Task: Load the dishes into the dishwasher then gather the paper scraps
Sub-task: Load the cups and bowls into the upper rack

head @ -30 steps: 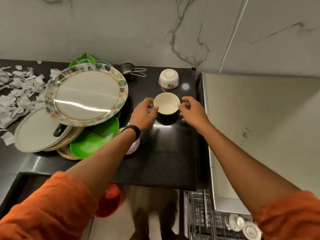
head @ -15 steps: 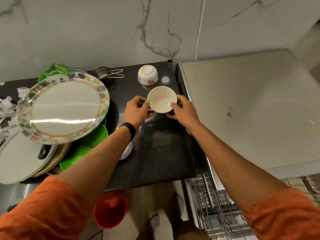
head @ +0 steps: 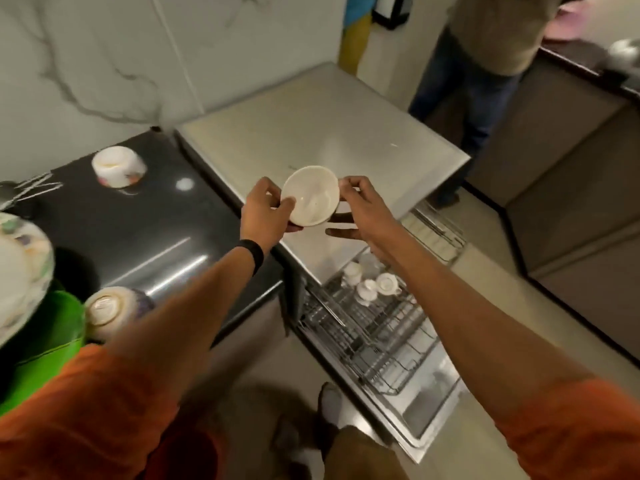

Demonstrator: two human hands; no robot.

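— While the two hands are up, what is the biggest thing you see?
— The silver dishwasher [head: 311, 133]. Its top is flat and shiny. The black tabletop [head: 138, 220] sits right against its left side.
— Is anyone else there?
— Yes, another person [head: 485, 64] stands past the dishwasher's far corner.
— Is the dishwasher open?
— Yes. Its wire rack [head: 381, 337] is pulled out low at the front.
— What is on the tabletop?
— At the left edge a flowery plate [head: 17, 271] leans over a green plate [head: 45, 337].
— Now tell me about the hands.
— The left hand [head: 259, 216] has its thumb on the rim of the white bowl [head: 310, 197] and its fingers curled under it, so that grip pinches the bowl. The right hand [head: 367, 209] pinches the other side of the rim with thumb and first finger. Its other fingers stick out below.
— Where is the white bowl?
— Up in the air between both hands, over the front part of the silver top. It is tipped, so you can see inside.
— Any more bowls?
— Two, both upside down on the tabletop. The far bowl [head: 117, 166] is near the wall. The near bowl [head: 107, 311] is just beside the green plate.
— And the smallest things?
— Little white cups [head: 367, 287] at the back of the rack.
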